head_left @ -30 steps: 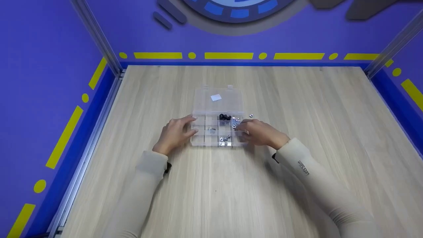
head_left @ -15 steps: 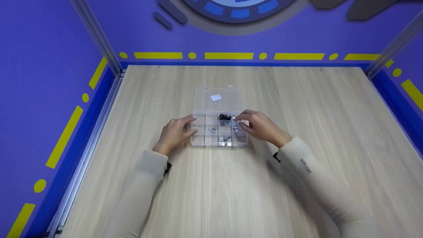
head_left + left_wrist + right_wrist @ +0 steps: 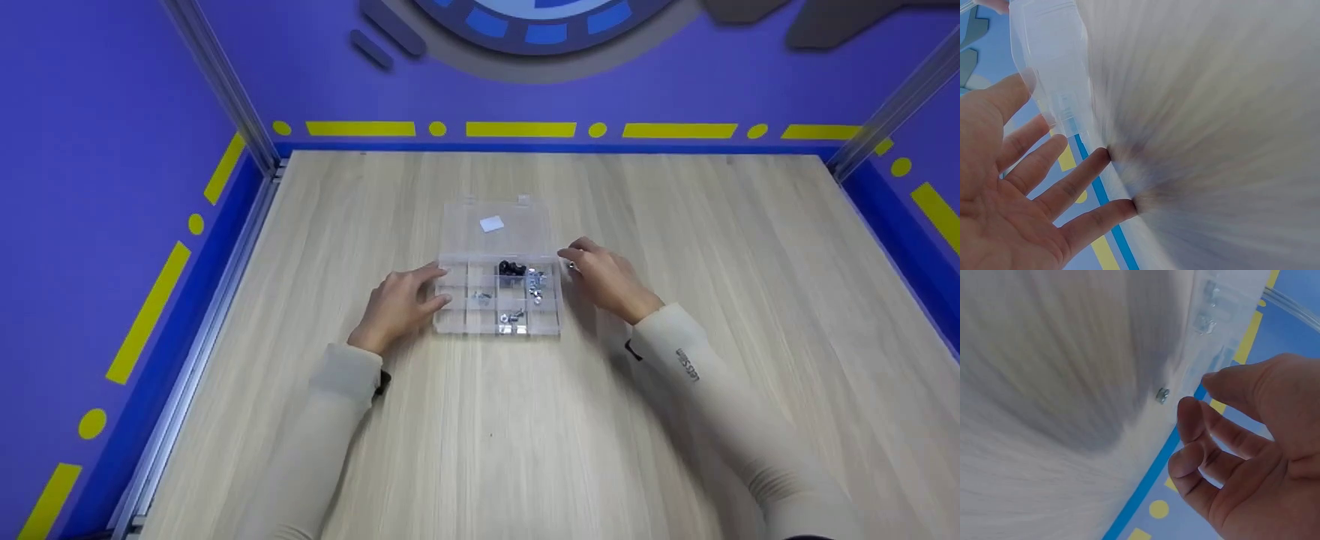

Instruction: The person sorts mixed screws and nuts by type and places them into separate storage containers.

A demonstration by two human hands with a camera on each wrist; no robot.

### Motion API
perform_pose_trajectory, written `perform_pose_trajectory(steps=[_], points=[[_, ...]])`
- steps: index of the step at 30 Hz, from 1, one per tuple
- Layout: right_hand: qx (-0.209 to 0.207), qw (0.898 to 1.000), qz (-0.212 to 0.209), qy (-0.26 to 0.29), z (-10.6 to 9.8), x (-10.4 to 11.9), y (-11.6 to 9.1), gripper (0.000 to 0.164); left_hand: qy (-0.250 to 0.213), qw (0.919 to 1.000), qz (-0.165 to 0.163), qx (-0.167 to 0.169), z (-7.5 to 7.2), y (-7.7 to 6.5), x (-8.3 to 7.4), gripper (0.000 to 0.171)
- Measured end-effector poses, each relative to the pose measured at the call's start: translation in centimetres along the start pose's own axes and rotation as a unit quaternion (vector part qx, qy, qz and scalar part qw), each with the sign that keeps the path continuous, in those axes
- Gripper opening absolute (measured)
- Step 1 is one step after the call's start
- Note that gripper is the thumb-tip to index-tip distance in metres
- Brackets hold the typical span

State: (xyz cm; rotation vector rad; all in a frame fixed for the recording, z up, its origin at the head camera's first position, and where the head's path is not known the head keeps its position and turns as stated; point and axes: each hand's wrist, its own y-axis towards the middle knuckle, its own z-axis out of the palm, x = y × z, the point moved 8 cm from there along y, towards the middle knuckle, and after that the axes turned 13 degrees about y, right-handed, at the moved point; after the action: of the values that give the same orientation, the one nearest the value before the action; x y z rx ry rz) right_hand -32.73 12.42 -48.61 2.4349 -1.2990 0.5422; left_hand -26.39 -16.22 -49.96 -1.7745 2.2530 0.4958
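A clear plastic compartment box (image 3: 542,321) stands on the table with its lid (image 3: 457,232) laid back. Small silvery hardware (image 3: 535,286) lies in a right-hand compartment, black pieces (image 3: 511,268) behind it to the left, and more metal bits (image 3: 512,318) at the front. My left hand (image 3: 397,304) rests at the box's left side, fingers (image 3: 1098,222) extended. Just right of the box, my right hand (image 3: 609,281) hovers by a small silvery nut-like piece (image 3: 1162,395) on the table. Its fingers are loosely bent and apart from that piece.
A wooden table (image 3: 480,450) lies under everything. Blue-purple walls (image 3: 360,90) with yellow marks enclose its back and sides, with metal posts (image 3: 225,82) at the corners. A white label (image 3: 491,223) is on the lid.
My right hand has risen out of the right-hand compartments and moved right and back, to the loose metal piece beside the box. The left hand has stayed in place.
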Motion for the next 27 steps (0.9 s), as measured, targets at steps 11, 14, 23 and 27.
perform_pose_trajectory(steps=[11, 14, 23, 27], points=[[0.012, 1.0, -0.001, 0.009, 0.4, -1.4, 0.5, 0.027, -0.002, 0.9999, -0.015, 0.004, 0.6, -0.3, 0.5, 0.046], [0.02, 1.0, 0.003, 0.012, 0.6, -1.8, 0.6, 0.025, -0.003, 0.9996, -0.025, 0.009, 0.9, -0.5, 0.8, 0.046], [0.012, 1.0, 0.018, 0.016, 0.2, -2.2, 0.9, 0.025, -0.008, 0.9997, -0.021, 0.006, 0.4, -0.2, 0.5, 0.046], [0.0, 1.0, 0.011, 0.008, -0.1, -2.4, 1.0, 0.024, -0.006, 0.9999, -0.011, -0.002, 0.1, 0.0, 0.3, 0.044]])
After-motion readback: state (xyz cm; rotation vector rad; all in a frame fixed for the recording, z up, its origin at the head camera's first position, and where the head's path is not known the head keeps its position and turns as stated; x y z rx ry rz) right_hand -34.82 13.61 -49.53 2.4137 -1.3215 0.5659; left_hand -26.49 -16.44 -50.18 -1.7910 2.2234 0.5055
